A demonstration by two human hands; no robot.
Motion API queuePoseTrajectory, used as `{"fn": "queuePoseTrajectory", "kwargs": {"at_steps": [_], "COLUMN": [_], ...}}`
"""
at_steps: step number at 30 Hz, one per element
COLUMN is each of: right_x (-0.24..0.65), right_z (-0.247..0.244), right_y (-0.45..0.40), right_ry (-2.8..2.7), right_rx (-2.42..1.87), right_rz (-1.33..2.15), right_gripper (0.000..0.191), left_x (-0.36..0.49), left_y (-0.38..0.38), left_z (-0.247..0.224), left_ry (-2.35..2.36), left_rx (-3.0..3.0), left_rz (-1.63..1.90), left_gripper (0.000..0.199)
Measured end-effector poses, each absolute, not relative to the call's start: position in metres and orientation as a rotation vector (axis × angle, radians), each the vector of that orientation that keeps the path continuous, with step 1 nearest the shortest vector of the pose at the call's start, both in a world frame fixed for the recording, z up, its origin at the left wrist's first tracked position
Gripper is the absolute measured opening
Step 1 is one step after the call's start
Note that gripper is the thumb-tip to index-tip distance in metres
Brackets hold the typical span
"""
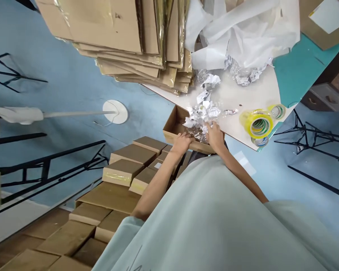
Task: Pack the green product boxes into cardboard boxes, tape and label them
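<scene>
Box [170,136] and crumpled paper [205,110]
Left hand [182,143] rests on the box's near edge; right hand [214,136] meets the paper; both grips indeterminable.

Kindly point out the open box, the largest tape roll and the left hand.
Open box [201,146]: head view, near wall.
Largest tape roll [259,114]: head view, upper rim.
Left hand [182,143]: head view, its back.
</scene>
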State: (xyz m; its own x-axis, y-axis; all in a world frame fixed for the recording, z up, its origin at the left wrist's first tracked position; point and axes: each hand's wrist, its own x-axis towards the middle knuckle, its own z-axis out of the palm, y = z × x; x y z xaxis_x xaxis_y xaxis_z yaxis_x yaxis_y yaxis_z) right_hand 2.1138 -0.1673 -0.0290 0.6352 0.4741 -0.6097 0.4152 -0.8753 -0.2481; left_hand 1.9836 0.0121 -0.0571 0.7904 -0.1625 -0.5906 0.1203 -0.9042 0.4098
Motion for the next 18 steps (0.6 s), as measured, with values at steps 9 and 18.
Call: {"fn": "queuePoseTrajectory", "kwargs": {"at_steps": [9, 18], "right_x": [2.098, 2.165], "right_z": [-0.069, -0.019], "right_y": [-0.128, -0.181], "right_ry": [-0.841, -0.545], "right_rx": [-2.328, -2.64], "right_rz": [1.793, 0.72], "right_gripper": [0.062, 0.073], "left_x": [1.964, 1.965], "left_y": [0.025, 0.035], "left_z": [-0.065, -0.077], "left_ry": [-0.092, -0.011], "left_rx": [2.554, 2.502], "left_rz": [-0.898, -0.868], "left_gripper": [0.041, 0.044]}}
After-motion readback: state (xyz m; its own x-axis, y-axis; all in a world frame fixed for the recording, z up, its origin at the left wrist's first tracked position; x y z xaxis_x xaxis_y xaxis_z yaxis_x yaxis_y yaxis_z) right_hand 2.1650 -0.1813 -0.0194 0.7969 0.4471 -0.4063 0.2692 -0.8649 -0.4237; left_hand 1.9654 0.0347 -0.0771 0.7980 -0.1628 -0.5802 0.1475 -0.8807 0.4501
